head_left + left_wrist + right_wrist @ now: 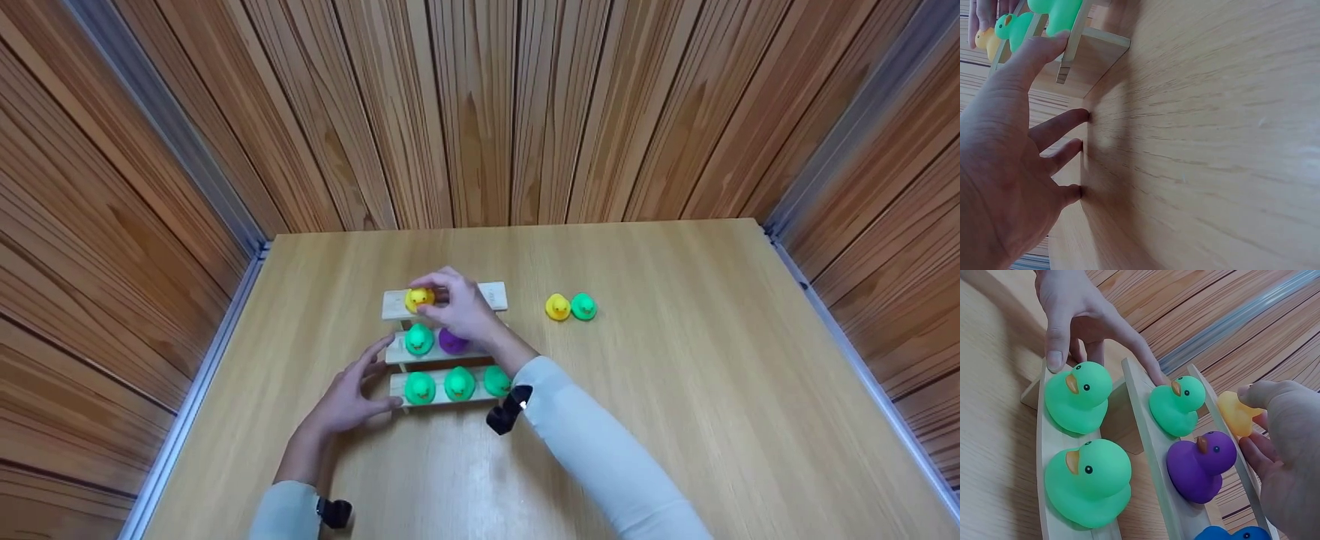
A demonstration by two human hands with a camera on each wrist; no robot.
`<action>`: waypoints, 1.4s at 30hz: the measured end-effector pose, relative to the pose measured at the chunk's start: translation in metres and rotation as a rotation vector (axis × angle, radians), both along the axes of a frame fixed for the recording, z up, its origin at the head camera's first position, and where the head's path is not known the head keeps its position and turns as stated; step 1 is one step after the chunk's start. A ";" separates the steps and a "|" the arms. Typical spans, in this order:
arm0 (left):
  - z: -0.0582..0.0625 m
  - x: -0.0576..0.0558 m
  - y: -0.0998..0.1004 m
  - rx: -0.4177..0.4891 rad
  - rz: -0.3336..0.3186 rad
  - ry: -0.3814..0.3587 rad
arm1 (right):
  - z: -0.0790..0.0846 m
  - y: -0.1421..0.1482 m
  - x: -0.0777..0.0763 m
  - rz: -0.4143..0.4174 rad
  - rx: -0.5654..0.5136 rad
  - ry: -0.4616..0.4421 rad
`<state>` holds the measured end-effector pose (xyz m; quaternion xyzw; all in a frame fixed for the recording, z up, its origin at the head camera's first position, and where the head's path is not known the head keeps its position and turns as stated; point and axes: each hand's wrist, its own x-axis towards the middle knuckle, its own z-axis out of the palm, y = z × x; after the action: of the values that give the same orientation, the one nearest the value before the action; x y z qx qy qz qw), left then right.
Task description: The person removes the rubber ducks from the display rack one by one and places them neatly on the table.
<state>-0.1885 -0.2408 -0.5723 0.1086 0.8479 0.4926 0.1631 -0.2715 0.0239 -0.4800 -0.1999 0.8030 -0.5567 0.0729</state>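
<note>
A three-step wooden rack stands left of the table's middle. On its top step, near the left end, my right hand pinches a yellow rubber duck between thumb and fingers. My left hand is at the rack's left side with fingers spread; its thumb touches the bottom step's end in the left wrist view. Three green ducks sit along the bottom step. The middle step carries a green duck, a purple duck and a blue duck, which my right arm hides in the head view.
To the right of the rack, a second yellow duck and another green duck stand side by side on the table. Wood-panelled walls with metal corner rails enclose the table at the back and sides.
</note>
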 end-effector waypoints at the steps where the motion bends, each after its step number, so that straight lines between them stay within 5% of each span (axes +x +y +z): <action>1: 0.000 0.000 0.000 0.003 -0.001 -0.002 | 0.000 0.001 0.000 0.000 -0.003 -0.004; 18: -0.001 0.001 0.000 0.019 0.003 -0.002 | 0.003 0.023 0.006 0.005 -0.043 0.080; 42: -0.001 0.001 -0.001 0.001 -0.022 0.015 | 0.003 0.094 0.003 -0.181 -0.060 0.039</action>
<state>-0.1877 -0.2421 -0.5730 0.1218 0.8475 0.4905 0.1622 -0.2688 0.1183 -0.4768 -0.1394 0.8020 -0.5809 0.0006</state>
